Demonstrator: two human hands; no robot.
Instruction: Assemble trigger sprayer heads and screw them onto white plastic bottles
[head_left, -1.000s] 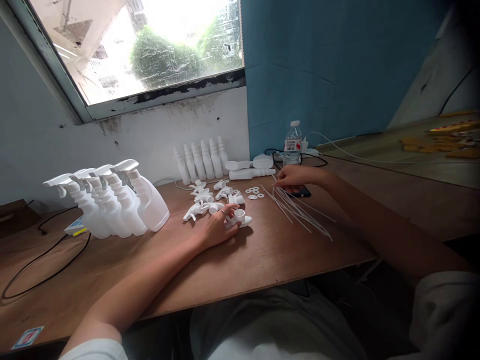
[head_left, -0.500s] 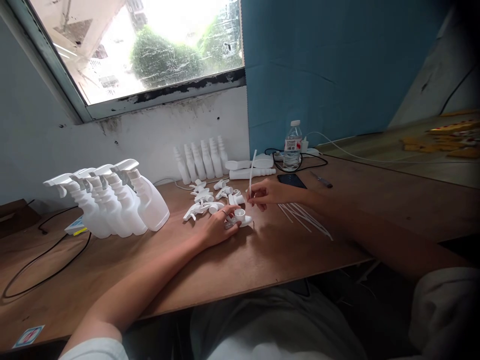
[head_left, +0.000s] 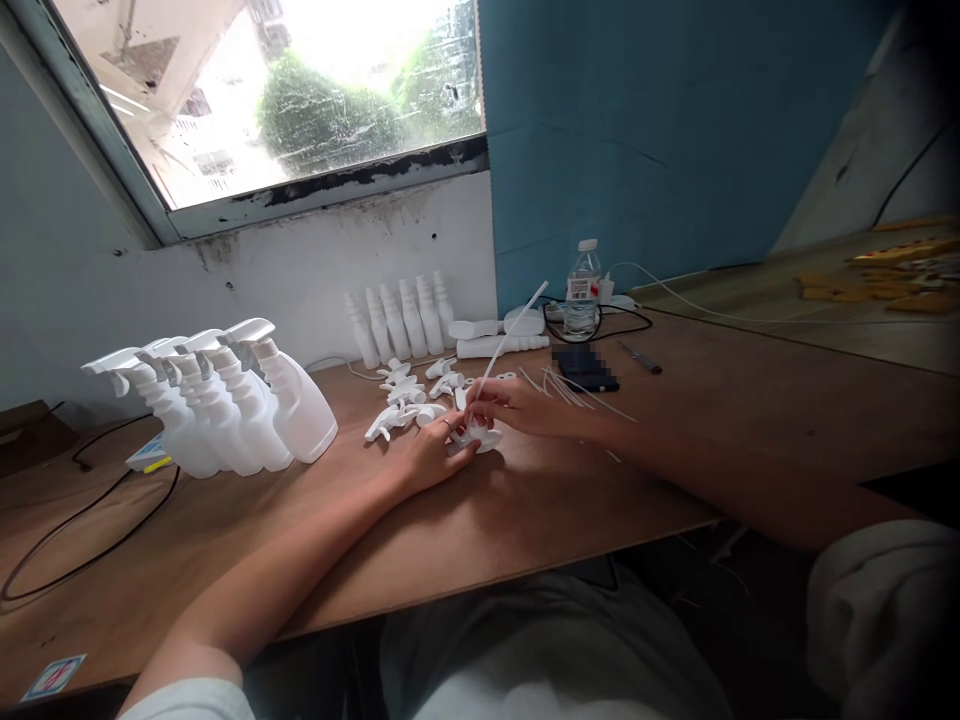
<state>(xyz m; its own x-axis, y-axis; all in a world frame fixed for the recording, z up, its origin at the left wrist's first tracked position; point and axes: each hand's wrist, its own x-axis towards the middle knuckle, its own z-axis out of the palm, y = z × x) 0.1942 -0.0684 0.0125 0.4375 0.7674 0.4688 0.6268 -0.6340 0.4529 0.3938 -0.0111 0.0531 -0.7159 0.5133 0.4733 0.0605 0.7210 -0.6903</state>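
Observation:
My left hand point(head_left: 436, 450) rests on the table, its fingers closed on a white trigger spray head point(head_left: 489, 439) that lies there. Pinched in my right hand point(head_left: 504, 402) is a thin white dip tube point(head_left: 513, 336), slanting up to the right. The tube's lower end is at the spray head's collar; my fingers hide whether it is inside. Several loose spray heads point(head_left: 405, 388) lie just beyond my left hand. More thin tubes point(head_left: 574, 388) are spread on the table behind and beside my right wrist.
Spray bottles with heads fitted point(head_left: 251, 410) stand at left. Slim white bottles point(head_left: 405, 318) line the wall, with others lying flat point(head_left: 501, 346) beside them. A water bottle point(head_left: 582, 295), black cable, dark phone point(head_left: 583, 368) and knife point(head_left: 640, 357) are at the back right.
My right hand has moved left and down to the spray head, bringing the tube with it. The tube, nearly upright before, now leans right. My left hand has hardly moved.

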